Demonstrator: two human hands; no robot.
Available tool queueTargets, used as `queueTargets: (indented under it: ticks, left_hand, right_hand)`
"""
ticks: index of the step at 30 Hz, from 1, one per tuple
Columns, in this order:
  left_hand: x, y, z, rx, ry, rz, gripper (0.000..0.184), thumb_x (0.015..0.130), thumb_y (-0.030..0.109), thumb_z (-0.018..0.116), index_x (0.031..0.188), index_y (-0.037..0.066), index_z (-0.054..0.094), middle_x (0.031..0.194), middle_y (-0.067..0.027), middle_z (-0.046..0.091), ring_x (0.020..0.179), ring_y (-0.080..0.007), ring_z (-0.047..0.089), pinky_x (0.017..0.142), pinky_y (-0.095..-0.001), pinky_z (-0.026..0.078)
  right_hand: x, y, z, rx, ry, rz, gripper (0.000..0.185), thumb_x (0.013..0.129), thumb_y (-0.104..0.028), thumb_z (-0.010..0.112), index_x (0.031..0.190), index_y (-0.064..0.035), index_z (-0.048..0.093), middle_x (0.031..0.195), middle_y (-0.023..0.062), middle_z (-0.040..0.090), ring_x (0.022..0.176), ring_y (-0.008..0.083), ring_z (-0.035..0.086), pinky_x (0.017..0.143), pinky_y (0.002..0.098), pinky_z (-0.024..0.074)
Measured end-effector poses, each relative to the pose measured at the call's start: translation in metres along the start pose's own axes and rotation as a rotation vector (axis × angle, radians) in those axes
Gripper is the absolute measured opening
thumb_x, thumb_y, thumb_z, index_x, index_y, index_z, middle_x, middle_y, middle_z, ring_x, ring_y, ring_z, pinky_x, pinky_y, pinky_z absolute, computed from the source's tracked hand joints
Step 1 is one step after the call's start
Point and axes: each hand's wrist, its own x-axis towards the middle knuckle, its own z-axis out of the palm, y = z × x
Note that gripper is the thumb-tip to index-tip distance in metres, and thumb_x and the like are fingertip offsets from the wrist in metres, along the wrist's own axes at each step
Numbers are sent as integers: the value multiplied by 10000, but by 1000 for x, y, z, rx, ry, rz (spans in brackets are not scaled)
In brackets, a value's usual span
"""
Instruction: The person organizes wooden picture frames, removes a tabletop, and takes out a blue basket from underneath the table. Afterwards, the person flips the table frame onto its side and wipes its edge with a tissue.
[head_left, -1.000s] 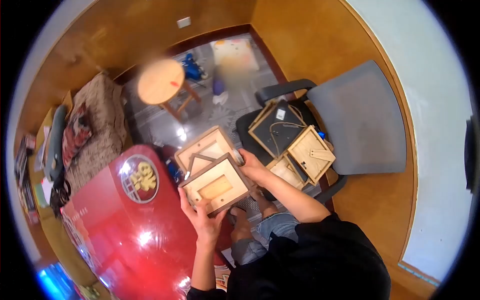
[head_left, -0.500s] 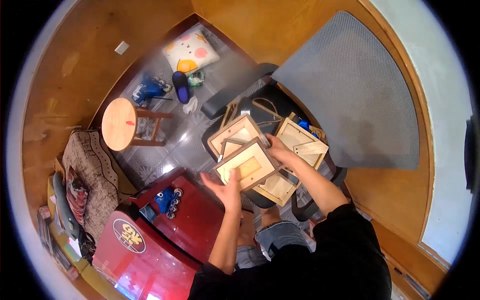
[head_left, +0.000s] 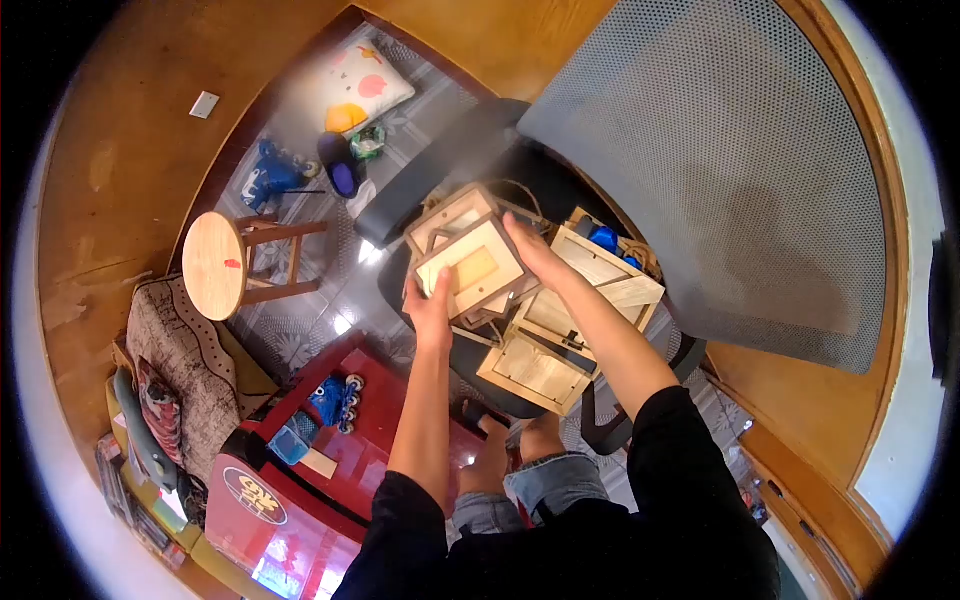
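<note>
My left hand (head_left: 430, 312) grips a pale wooden frame (head_left: 475, 268) by its lower left corner, thumb on the face. The frame has a dark brown edge and a rectangular recess in its middle. My right hand (head_left: 532, 252) holds the same frame along its upper right edge. Just behind it lies another dark-edged wooden frame (head_left: 458, 213), partly covered. To the right, a shallow wooden box (head_left: 625, 292) and a smaller wooden tray (head_left: 537, 372) rest on the chair seat. A blue object (head_left: 603, 237) and some brown rope (head_left: 643, 258) lie at the box's far side.
The office chair has a grey mesh backrest (head_left: 710, 170) and a black armrest (head_left: 440, 165). A round wooden stool (head_left: 213, 265) stands left. Nearer is a glossy red surface (head_left: 375, 470) with a blue roller skate (head_left: 330, 400). A pillow (head_left: 365, 85) and slipper (head_left: 338, 165) lie on the floor.
My left hand's spread fingers have closed around the frame's left edge. The frame has turned slightly and moved up in view. The camera view has shifted too.
</note>
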Motion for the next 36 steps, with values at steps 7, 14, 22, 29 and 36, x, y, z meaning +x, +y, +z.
queueTargets:
  ticks: [7,14,22,29,36]
  left_hand:
    - [36,8,13,120,18,-151,769,715,249,727,1289,-34,300,1175,-147,491,1027,-238,527,837,-334,455]
    - [80,51,18,391,-310,-117,908,606,309,790,1276,-73,311,1199,-178,474,1016,-240,532,827,-305,445]
    - [94,47,26,732,-476,24,923,529,378,805,1234,-60,403,1187,-197,492,1087,-265,489,917,-309,382]
    - [87,21,37,823,-421,170,942,567,391,795,1253,-79,354,1201,-220,476,1102,-282,482,931,-327,376]
    - [22,28,41,910,-20,584,1038,572,288,757,1317,-70,129,1276,-287,264,1181,-424,271,1015,-437,243]
  right_hand:
    - [-5,-7,4,-4,306,26,735,832,-574,436,1260,23,408,1313,164,393,1202,234,377,989,308,291]
    - [-28,15,29,511,246,211,765,816,-569,466,1327,-30,285,1331,125,353,1223,232,338,993,361,274]
    - [-50,9,52,716,371,284,634,829,-443,504,1292,-50,325,1297,102,385,1193,216,354,970,375,281]
    - [-72,-4,47,626,417,390,509,818,-367,533,1205,-52,433,1199,72,469,1058,188,455,884,269,341]
    - [-123,5,22,109,423,110,447,816,-193,544,1188,22,420,1163,147,474,1081,224,452,937,315,332]
